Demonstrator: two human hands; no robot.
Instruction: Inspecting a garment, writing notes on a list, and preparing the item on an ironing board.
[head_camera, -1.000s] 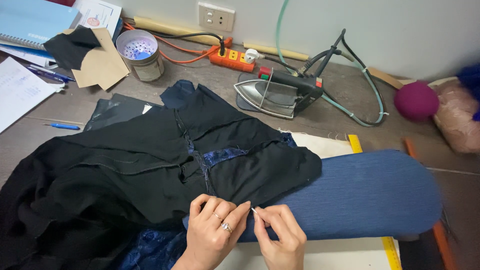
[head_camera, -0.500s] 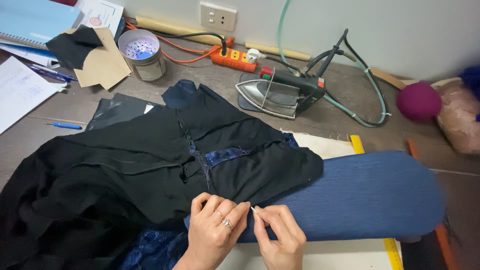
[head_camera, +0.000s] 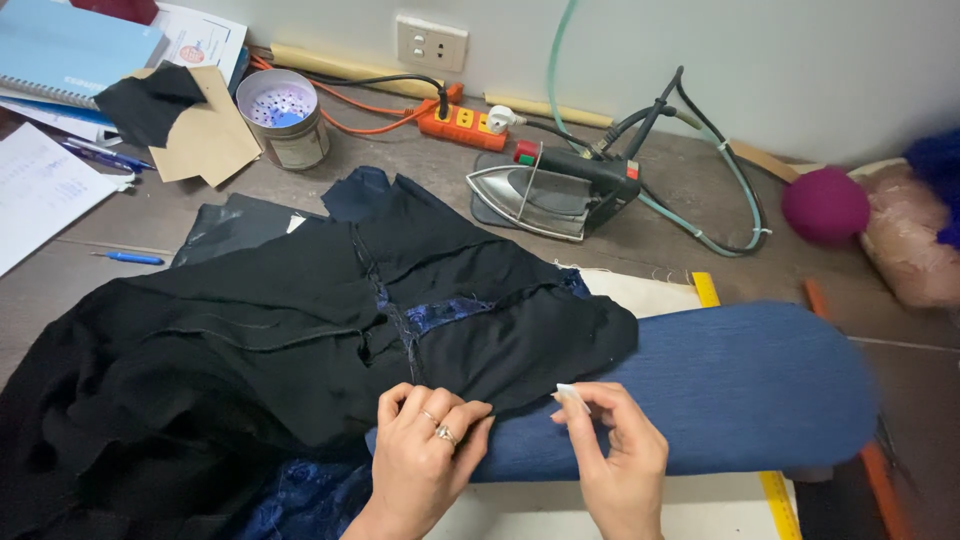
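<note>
A black garment (head_camera: 260, 350) with a blue lining lies spread over a blue padded sleeve board (head_camera: 740, 390). My left hand (head_camera: 425, 460) rests flat on the garment's lower edge, fingers together, pressing the cloth down. My right hand (head_camera: 615, 465) is just right of it, over the blue board, pinching a small white piece (head_camera: 572, 395) between thumb and forefinger, close to the garment's hem.
A steam iron (head_camera: 555, 190) sits on its rest behind the garment, hose and cords trailing right. An orange power strip (head_camera: 460, 125), a metal tin (head_camera: 283, 115), papers, a notebook (head_camera: 70, 55) and a blue pen (head_camera: 130, 258) lie at left. A magenta ball (head_camera: 825, 205) sits far right.
Both hands stay at the hem; the view has shifted very slightly. The right hand's pinch on the white piece is unchanged.
</note>
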